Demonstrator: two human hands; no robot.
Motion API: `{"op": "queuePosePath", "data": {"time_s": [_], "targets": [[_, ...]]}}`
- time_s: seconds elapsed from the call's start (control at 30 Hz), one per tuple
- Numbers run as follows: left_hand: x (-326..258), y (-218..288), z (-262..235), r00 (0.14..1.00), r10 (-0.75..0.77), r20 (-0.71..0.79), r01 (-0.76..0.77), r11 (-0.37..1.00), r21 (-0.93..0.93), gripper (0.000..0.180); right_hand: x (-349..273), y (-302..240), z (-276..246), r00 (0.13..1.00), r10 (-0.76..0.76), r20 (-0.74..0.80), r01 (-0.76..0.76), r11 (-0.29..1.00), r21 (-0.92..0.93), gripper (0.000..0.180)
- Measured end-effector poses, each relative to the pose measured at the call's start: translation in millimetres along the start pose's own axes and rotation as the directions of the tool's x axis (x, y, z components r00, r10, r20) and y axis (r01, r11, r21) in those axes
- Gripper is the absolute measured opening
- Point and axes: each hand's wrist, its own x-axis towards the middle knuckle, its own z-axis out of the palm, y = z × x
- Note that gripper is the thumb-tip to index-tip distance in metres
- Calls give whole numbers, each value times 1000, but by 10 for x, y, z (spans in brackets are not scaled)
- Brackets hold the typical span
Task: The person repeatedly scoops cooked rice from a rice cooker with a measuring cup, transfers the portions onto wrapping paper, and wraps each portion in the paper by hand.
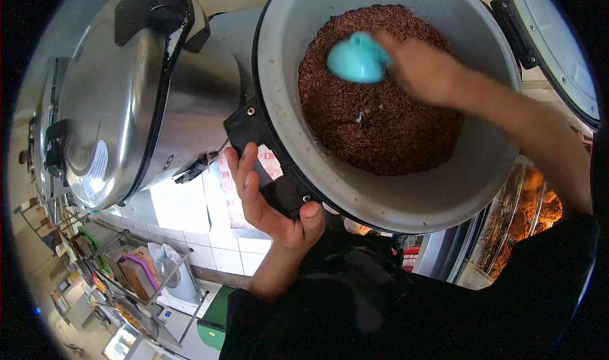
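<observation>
An oval white sticker label [96,163] is stuck on the shiny steel lid of the closed cooker at the left, with dark print on it. A white paper sign [233,192] with red lettering is taped to the tiled wall below the open pot (partly hidden by the left hand [266,201], which is wrapped around the pot's black handle bracket). Brown cardboard-looking packages [136,268] are seen on the wire rack lower left, too small to be made out properly.
</observation>
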Motion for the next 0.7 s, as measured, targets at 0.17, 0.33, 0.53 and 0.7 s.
{"op": "queuePosePath", "data": {"time_s": [0.17,0.33,0.53,0.7], "targets": [[-16,-33,-50,1000,20,8,-20,999,37,71,-480,-274,163,982,-189,6,188,982,16,51],[25,43,-11,1000,20,14,-21,999,27,65,-616,-97,-61,875,191,444,-122,976,-179,47],[22,85,-53,999,-12,33,8,994,112,59,-444,-637,168,835,-25,550,-71,985,154,49],[-6,70,-8,999,-31,25,29,997,71,70,-223,-616,153,918,-40,395,8,997,82,54]]}}
